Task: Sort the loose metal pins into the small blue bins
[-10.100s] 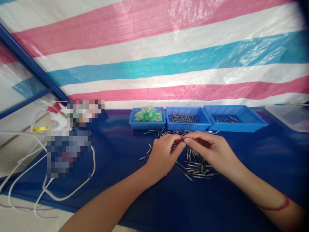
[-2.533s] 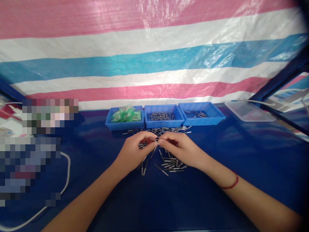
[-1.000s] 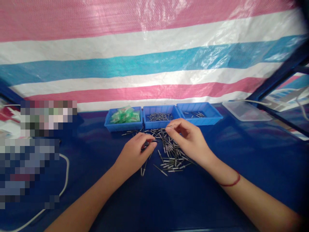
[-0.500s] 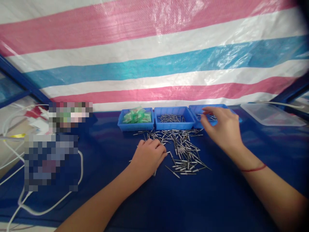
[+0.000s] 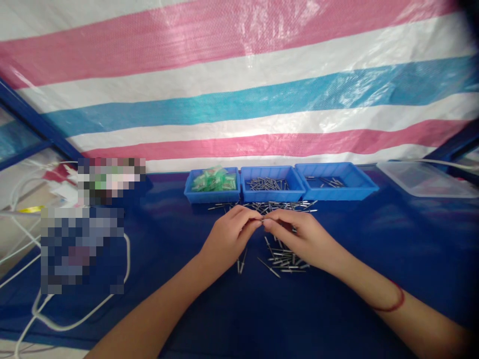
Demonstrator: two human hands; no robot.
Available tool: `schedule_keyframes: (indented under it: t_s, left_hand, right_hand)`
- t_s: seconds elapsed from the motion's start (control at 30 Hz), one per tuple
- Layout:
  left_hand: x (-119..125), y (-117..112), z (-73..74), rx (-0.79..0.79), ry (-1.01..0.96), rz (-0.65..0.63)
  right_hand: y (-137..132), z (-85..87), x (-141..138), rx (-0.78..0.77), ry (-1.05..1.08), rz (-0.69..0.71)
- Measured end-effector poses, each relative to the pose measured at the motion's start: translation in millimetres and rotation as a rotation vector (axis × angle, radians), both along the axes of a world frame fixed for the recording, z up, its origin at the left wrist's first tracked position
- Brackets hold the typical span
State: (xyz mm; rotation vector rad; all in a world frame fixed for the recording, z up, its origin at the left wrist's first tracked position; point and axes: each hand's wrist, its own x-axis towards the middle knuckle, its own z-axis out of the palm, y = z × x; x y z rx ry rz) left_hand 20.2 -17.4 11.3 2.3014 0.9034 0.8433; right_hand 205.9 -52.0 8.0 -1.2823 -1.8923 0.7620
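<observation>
My left hand (image 5: 229,230) and my right hand (image 5: 305,235) meet fingertip to fingertip above a loose pile of metal blind rivets (image 5: 286,258). Both are closed in a pinch on one small rivet (image 5: 262,219), which is mostly hidden by the fingers. Part of the pile lies beneath my right hand, and two rivets rest beside my left. Behind the hands, a middle blue bin (image 5: 272,195) holds many rivets. A larger blue bin (image 5: 344,192) at the right has only several in it.
A left blue bin (image 5: 211,198) contains green-and-white packets (image 5: 214,180). Farther right lies a clear plastic lid (image 5: 422,182). White cables (image 5: 127,259) loop over the left of the blue table, near blurred items. A striped plastic sheet (image 5: 239,109) closes off the back.
My right hand has come from the right bin, inward to the left, and now meets my left hand. My left hand has risen off the pile and pinches a rivet with it.
</observation>
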Motion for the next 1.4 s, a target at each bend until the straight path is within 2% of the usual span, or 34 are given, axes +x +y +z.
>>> schedule_keyframes:
  t_s: [0.1, 0.3, 0.47, 0.83, 1.17, 1.27, 1.4]
  left_hand:
    - [1.3, 0.1, 2.2, -0.050, -0.060, 0.011]
    - [8.9, -0.5, -1.0, -0.405, -0.374, 0.143]
    - [10.9, -0.7, -4.4, -0.585, -0.503, 0.146]
    - [6.9, -0.1, -2.5, -0.496, -0.435, 0.087]
    - [3.5, 4.6, -3.7, -0.410, -0.347, 0.098]
    - [3.3, 4.4, -4.9, -0.417, -0.309, 0.076]
    - [4.2, 2.3, -3.5, -0.371, -0.196, 0.017]
  right_hand:
    - [0.7, 1.2, 1.1, -0.038, 0.088, 0.004]
    - [-1.4, -2.3, -4.4, -0.163, 0.242, 0.047]
    - [-4.6, -4.8, -9.6, -0.209, 0.288, 0.057]
    - [-3.3, -3.5, -9.2, -0.200, 0.331, 0.047]
    - [-0.4, -1.8, -4.1, -0.087, 0.463, -0.146]
    - [-1.1, -0.4, -1.4, -0.045, 0.450, -0.160]
    - [-4.7, -0.1, -1.1, 0.007, 0.334, -0.152]
